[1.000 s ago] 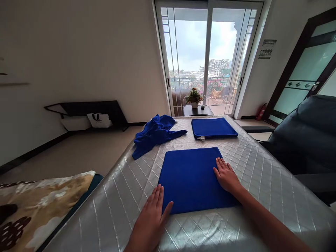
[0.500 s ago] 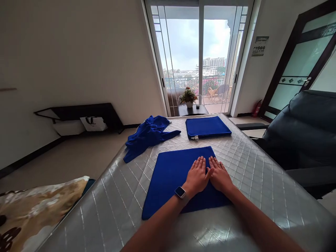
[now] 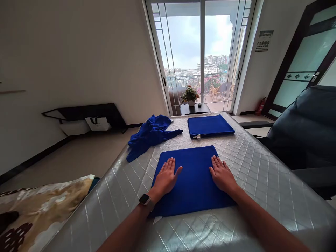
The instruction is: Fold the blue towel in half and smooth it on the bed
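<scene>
1. Since half a second ago, the left hand (image 3: 166, 178) has slid away from beside the other and now lies toward the left side of the folded blue cloth (image 3: 193, 189); the right hand (image 3: 223, 175) has stayed by the right edge.
2. Both hands are spread flat, palms down, fingers together and thumbs out, pressing on the fabric and gripping nothing.
3. That cloth lies flat on the silver quilted cover (image 3: 191, 231), right before the person, nearer than a crumpled blue cloth (image 3: 151, 134) at far left and a folded blue stack (image 3: 210, 126) at far right.
4. Its sides run away toward the sliding glass door (image 3: 202, 52), and its near and far edges rise slightly rightward. It looks widest from left to right, but seen so aslant, I can't be sure which way its long axis runs.
5. Its near-right corner is hidden by the right forearm, and part of the left edge by the left hand and wrist. Something white (image 3: 157, 219), perhaps a tag, peeps from under the near-left corner.
6. The dark armchair (image 3: 309, 126) and patterned bedding (image 3: 52, 206) run out of view; a dark shape (image 3: 7, 218) on the latter is hard to make out.
</scene>
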